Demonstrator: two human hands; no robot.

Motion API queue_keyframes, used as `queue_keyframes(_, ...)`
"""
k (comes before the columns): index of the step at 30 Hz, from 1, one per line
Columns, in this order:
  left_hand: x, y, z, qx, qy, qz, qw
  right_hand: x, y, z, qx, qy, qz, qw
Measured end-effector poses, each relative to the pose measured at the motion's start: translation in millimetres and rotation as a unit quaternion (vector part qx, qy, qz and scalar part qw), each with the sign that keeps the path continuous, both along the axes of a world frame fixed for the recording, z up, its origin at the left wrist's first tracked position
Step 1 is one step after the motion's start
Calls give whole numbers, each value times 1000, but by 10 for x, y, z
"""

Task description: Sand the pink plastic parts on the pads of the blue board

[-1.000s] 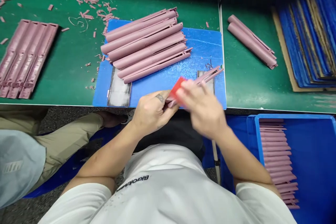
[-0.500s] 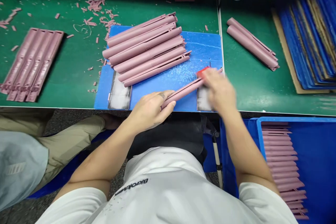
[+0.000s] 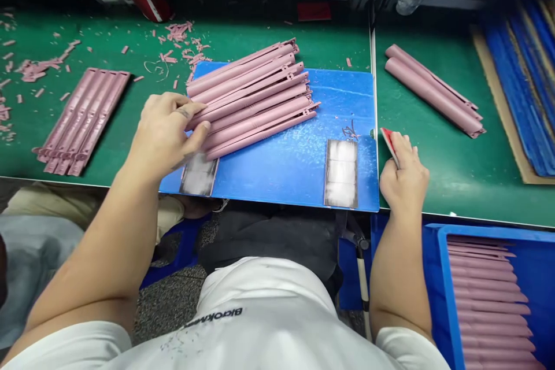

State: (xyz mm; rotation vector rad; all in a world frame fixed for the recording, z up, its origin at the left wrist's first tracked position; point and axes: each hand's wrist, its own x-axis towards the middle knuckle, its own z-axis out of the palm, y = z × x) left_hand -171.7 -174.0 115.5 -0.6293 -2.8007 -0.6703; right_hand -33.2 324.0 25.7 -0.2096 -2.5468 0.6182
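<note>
From the head camera, the left hand point(image 3: 167, 133) lies open, fingers spread, its fingertips point(image 3: 203, 125) touching the near ends of a pile of pink moulded plastic bars point(image 3: 255, 98) on a blue mat point(image 3: 295, 185). The right hand point(image 3: 405, 176) pinches a small red pad point(image 3: 389, 143) between thumb and fingers, just beside the mat's right edge, on the green bench point(image 3: 333, 40). A blue crate point(image 3: 443, 300) holding rows of pink strips point(image 3: 488, 306) sits below the bench, at right.

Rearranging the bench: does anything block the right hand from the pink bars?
No, nothing raised: the flat blue mat, with a whitish patch, lies between the right hand and the pink bars.
</note>
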Motion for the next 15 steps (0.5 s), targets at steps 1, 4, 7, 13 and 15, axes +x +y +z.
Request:
queue_keyframes(1, -28, 74, -14, -4, 7, 1, 1000, -4, -7, 6, 1, 1, 4, 1000)
queue_keyframes(4, -188, 509, -8, 4, 23, -38, 999, -2, -26, 31, 4, 4, 14, 1000)
queue_keyframes(7, -553, 1347, -1, 27, -10, -148, 989, 20, -62, 61, 4, -8, 22, 1000)
queue_keyframes(13, -1356, 3708, -46, -21, -39, -317, 947, 10, -95, 96, 8, -19, 7, 1000)
queue_keyframes(15, -1438, 4208, 51, -66, -48, -314, 946, 2, -84, 97, 7, -18, 7, 1000)
